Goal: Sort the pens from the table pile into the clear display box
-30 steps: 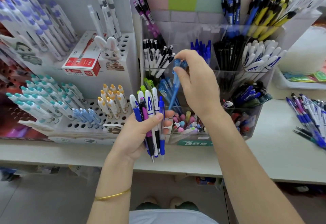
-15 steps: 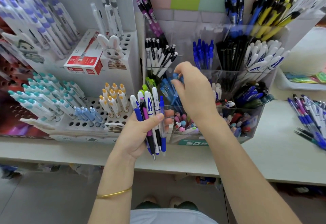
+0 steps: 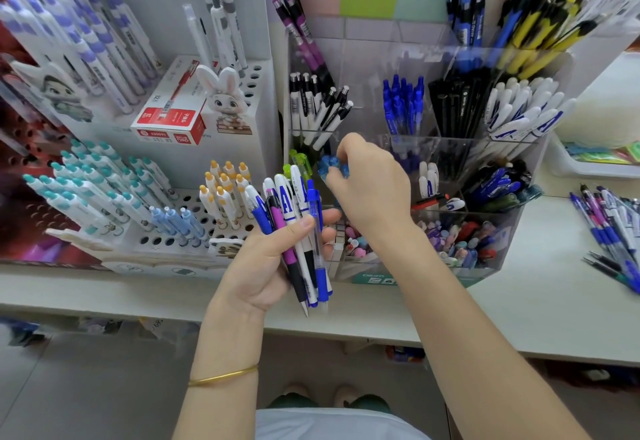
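My left hand [image 3: 266,259] grips a bunch of several pens [image 3: 294,228], blue, purple and white, held upright in front of the clear display box [image 3: 481,245]. My right hand [image 3: 370,183] reaches into a left-middle compartment of the box, its fingertips curled over the tops of the light blue pens [image 3: 329,164] standing there. Whether the fingers still pinch one pen is hidden by the hand. The table pile of pens [image 3: 613,228] lies at the right edge on the white table [image 3: 519,315].
A white perforated pen stand [image 3: 166,231] with teal, blue and orange-capped pens is on the left. A red box [image 3: 173,117] and a rabbit figure [image 3: 225,96] sit behind it. A white tray [image 3: 588,162] stands back right.
My right hand has lowered a light blue pen from above the box down into the left-middle compartment. My left hand holds its bunch in the same place.
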`<move>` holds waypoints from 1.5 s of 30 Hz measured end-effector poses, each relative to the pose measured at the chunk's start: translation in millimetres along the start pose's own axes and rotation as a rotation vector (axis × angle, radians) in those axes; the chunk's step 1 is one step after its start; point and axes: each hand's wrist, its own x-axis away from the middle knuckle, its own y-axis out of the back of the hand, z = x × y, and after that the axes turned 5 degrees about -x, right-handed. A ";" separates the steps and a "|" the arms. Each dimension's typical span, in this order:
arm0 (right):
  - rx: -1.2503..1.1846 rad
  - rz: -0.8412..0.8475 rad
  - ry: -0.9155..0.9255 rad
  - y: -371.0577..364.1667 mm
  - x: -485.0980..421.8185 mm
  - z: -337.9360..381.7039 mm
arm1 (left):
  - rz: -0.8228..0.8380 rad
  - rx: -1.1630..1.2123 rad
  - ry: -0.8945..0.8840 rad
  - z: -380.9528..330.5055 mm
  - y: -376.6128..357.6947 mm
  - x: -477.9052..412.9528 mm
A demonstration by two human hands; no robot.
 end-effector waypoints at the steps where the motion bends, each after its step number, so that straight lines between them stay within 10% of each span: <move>1: -0.006 -0.031 0.003 2.5 -1.8 -0.4 | -0.002 0.002 0.000 0.3 -0.1 -0.1; 16: -0.441 -0.366 0.092 25.3 11.5 -21.8 | -0.031 -0.052 -0.013 -0.8 -5.0 -0.8; 34: 0.192 0.091 -0.036 3.6 4.6 -7.6 | 0.049 -0.105 -0.020 1.4 -4.9 1.4; 37: -0.130 -0.094 0.031 19.6 10.9 -0.5 | 0.078 -0.132 -0.020 1.6 -6.1 3.1; 41: -0.535 0.301 -0.100 32.1 16.2 11.0 | 0.130 -0.180 -0.035 2.0 -10.4 3.9; 45: -0.744 0.327 -0.251 25.2 16.0 2.4 | 0.194 -0.131 0.003 2.1 -12.1 5.2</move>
